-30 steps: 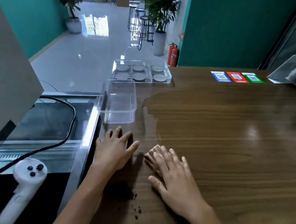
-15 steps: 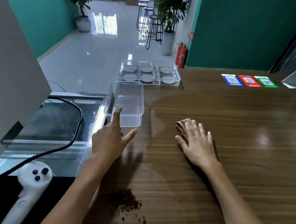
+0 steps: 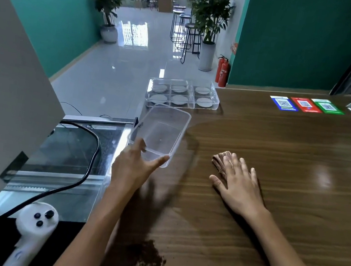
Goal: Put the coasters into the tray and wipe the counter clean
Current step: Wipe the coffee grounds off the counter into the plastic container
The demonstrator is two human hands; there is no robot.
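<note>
A clear compartment tray (image 3: 215, 102) at the counter's far left corner holds several round grey coasters (image 3: 203, 102), one per cell. My left hand (image 3: 132, 167) grips the near end of an empty clear plastic container (image 3: 160, 135), which is tilted up off the wooden counter (image 3: 278, 172). My right hand (image 3: 240, 184) lies flat with straight fingers on a brown cloth (image 3: 220, 162) in the counter's middle. A pile of dark brown crumbs (image 3: 147, 259) lies near the front edge, between my forearms.
Left of the counter sits a glass-topped unit (image 3: 70, 153) with a black cable (image 3: 85, 171), a white handheld controller (image 3: 33, 225) and a large grey box (image 3: 4, 87). Blue, red and green QR cards (image 3: 305, 105) lie at the far right. A wet patch darkens the counter.
My left hand reached forward, took hold of the clear container and tilted it up. My right hand slid the cloth away from me across the counter. The crumb pile came into view near the edge.
</note>
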